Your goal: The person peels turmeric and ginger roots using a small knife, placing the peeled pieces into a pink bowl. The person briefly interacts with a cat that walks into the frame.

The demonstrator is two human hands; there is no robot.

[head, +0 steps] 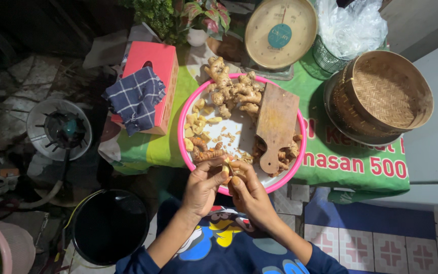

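My left hand [203, 185] and my right hand [249, 192] meet over the near rim of a round pink tray [181, 133]. Together they pinch a small yellowish piece of root [226, 166]; a thin blade seems to sit in my right fingers, but it is too small to be sure. On the tray lie knobbly ginger roots [231, 91], orange turmeric pieces [205, 152], peeled chunks [197, 121] and a small wooden cutting board [276, 124].
A red box [160, 61] with a checked cloth [135, 96] sits left of the tray. Behind are a dial scale [280, 31], plants, a plastic bag in a basket and a bamboo steamer [386, 94]. A black bucket [110, 226] and a gas burner [59, 129] stand on the floor.
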